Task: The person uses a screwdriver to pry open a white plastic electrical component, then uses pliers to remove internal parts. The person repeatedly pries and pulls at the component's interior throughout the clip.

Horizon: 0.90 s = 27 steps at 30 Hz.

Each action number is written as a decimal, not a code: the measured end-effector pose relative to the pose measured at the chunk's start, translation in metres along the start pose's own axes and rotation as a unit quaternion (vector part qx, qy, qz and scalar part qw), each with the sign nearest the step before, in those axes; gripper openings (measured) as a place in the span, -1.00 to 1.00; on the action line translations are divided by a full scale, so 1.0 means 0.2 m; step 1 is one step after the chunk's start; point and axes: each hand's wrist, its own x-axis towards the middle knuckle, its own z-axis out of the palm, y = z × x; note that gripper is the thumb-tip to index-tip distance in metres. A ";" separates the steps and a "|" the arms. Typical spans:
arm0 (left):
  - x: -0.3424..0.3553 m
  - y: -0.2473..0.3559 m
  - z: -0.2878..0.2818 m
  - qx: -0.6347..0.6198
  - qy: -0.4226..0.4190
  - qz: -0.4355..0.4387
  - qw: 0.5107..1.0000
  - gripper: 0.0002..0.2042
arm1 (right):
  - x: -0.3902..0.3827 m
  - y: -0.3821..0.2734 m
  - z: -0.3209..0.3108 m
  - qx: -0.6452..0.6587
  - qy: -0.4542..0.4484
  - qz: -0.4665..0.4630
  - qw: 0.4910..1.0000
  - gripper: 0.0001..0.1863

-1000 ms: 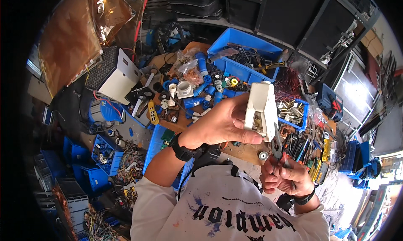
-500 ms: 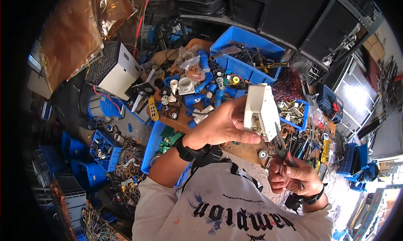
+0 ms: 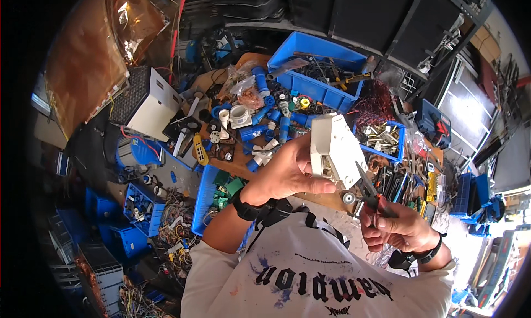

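Note:
My left hand (image 3: 293, 174) grips a white plastic box-shaped housing (image 3: 338, 146) from its left side, thumb along the lower edge. The housing is tilted, and small fittings show at its lower opening; its inside is mostly hidden. In my right hand (image 3: 395, 229) are long-nosed pliers (image 3: 369, 190) with dark jaws and a bit of red at the handle. The jaw tips lie at the housing's lower right edge; whether they touch it I cannot tell. My fingers hide most of the handles.
Beyond the housing, a workbench carries blue and white plug fittings (image 3: 254, 131), a large blue bin (image 3: 321, 91) of dark parts and a smaller blue tray (image 3: 381, 142) of metal pieces. Hand tools (image 3: 401, 182) crowd its right side. A blue crate (image 3: 206, 193) with green circuit boards stands left.
In the picture, the housing has shifted slightly left and down and tilted more. The pliers remain at its lower right edge; my right hand sits a little further right.

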 end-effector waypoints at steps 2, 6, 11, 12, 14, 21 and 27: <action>0.00 0.00 0.03 -0.012 0.012 0.012 1.000 -0.20 | -0.02 0.00 0.00 -0.008 0.001 0.003 1.000 -0.63; 0.00 0.02 0.04 0.024 0.024 -0.030 0.999 -0.18 | -0.02 -0.01 -0.02 -0.013 0.010 -0.004 1.000 -0.62; 0.04 -0.02 0.06 -0.058 0.015 -0.008 0.998 -0.18 | 0.00 0.01 -0.04 0.003 0.015 -0.025 1.000 -0.57; 0.05 0.02 0.05 -0.019 -0.003 -0.036 0.999 -0.21 | 0.00 0.02 -0.05 0.016 0.018 -0.026 0.999 -0.57; 0.08 -0.04 0.06 -0.101 0.009 -0.011 0.995 -0.24 | 0.02 0.04 -0.09 0.014 0.016 -0.035 0.999 -0.57; 0.03 -0.06 0.07 -0.103 0.033 -0.019 0.994 -0.26 | 0.01 0.01 -0.04 0.014 0.009 -0.013 1.000 -0.55; 0.02 -0.07 0.07 -0.094 0.018 -0.019 0.995 -0.25 | -0.04 0.00 -0.03 0.011 0.042 0.019 0.999 -0.56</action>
